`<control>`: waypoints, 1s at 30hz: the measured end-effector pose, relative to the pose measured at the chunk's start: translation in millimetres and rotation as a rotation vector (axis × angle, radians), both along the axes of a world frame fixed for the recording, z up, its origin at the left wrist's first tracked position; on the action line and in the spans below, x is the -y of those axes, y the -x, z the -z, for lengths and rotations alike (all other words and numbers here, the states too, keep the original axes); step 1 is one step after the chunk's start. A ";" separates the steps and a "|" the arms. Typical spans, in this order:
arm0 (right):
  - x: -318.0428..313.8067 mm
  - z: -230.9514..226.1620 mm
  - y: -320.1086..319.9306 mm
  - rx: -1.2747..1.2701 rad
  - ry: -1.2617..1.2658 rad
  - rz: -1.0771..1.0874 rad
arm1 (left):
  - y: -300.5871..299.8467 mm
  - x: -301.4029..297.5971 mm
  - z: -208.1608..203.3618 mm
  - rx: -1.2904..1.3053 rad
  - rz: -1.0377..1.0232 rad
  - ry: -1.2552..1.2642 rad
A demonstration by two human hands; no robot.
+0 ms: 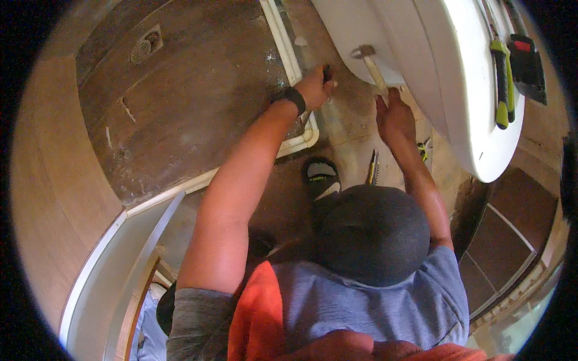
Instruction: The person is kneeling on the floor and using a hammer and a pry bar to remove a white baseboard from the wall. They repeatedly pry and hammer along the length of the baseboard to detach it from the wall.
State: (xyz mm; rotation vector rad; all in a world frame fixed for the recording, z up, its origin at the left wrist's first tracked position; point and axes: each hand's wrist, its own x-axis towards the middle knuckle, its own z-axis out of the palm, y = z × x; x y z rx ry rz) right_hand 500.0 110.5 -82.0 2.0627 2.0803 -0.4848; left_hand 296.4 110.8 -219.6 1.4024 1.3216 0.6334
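Observation:
My right hand [397,117] is closed around the pale wooden handle of a hammer [377,74]. Its metal head points away from me, just in front of a large white curved fixture [460,78]. My left hand [314,90], with a black band at the wrist, is closed on a dark-handled tool [327,73] at the inner corner of a cream raised border [312,133]. Only the end of that handle shows clearly; the fingers hide most of the tool, so its kind is unclear. The hammer is apart from it, to the right.
Green-and-black-handled pliers [501,84] and a black object with a red patch [527,69] lie on the white fixture. On the floor are a thin yellow-and-black tool [373,167] and a green-handled tool [424,149]. A drain [147,45] sits inside the border. A glass-like panel [123,259] stands left.

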 end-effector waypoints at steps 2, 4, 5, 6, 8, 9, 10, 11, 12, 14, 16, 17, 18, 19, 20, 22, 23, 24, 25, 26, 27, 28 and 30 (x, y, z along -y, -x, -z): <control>-2.0 7.2 3.2 -0.088 -0.089 -0.107 | 2.4 -5.1 8.4 -0.008 0.001 -0.032; -2.2 6.1 7.6 -0.144 -0.130 -0.180 | 0.9 -4.3 0.3 -0.048 0.019 0.032; -4.5 -2.5 16.2 -0.162 -0.126 -0.207 | 2.0 -3.7 -7.4 -0.071 0.025 0.063; -5.6 -7.8 22.1 -0.179 -0.122 -0.235 | 1.4 -3.8 -4.5 -0.069 0.026 0.059; -4.2 -10.0 29.0 -0.181 -0.163 -0.213 | 1.6 -3.9 2.9 -0.067 0.018 0.051; -3.5 -11.0 31.0 -0.181 -0.183 -0.202 | 1.4 -4.8 6.5 -0.061 0.023 0.062; -1.1 -8.0 28.7 -0.094 -0.114 -0.216 | 0.4 -6.0 7.9 -0.055 0.029 0.072; 2.2 -1.5 22.9 -0.006 -0.045 -0.228 | -0.5 -7.5 7.1 -0.050 0.037 0.082; 3.9 1.0 17.6 0.081 0.024 -0.240 | -3.1 -7.0 13.7 -0.035 0.020 0.036; -0.2 -6.1 8.9 0.108 0.059 -0.260 | -3.8 -4.9 23.4 -0.011 -0.024 -0.058; -1.5 -12.2 9.2 0.104 0.055 -0.259 | -0.9 -5.8 18.8 -0.080 0.004 0.027; -0.6 -14.8 13.3 0.087 0.034 -0.249 | -1.9 -5.5 12.2 -0.109 0.024 0.070; 0.2 -15.7 15.9 0.069 0.013 -0.239 | -4.8 -4.9 12.9 -0.088 0.017 0.050; -2.1 -11.2 17.9 0.075 0.002 -0.228 | -4.7 -4.5 11.5 -0.073 0.005 0.028; -6.0 -2.7 19.3 0.081 -0.009 -0.216 | -4.7 -4.4 10.0 -0.058 -0.008 0.007; -8.1 2.4 15.2 0.102 0.011 -0.239 | -2.7 -9.4 -2.5 -0.070 0.035 0.071; -9.6 1.2 6.7 0.117 0.042 -0.273 | -1.8 -11.0 -10.6 -0.077 0.057 0.103; -10.2 -0.3 2.3 0.132 0.072 -0.307 | -3.8 -8.5 -8.4 -0.089 0.050 0.085; -10.4 -2.4 4.2 0.124 0.070 -0.291 | -4.9 -4.0 -5.2 -0.106 0.034 0.069; -10.0 -5.6 6.4 0.116 0.067 -0.274 | -4.9 -2.4 -1.8 -0.123 0.018 0.054; -10.8 -7.9 9.1 0.109 0.065 -0.257 | -2.2 -4.3 2.2 -0.087 0.015 0.033; -10.2 -6.6 12.2 0.089 0.042 -0.232 | -2.3 -3.6 5.8 -0.043 0.021 0.017; -10.7 -1.7 20.7 0.049 -0.004 -0.183 | -5.7 -2.6 12.1 -0.010 0.029 0.002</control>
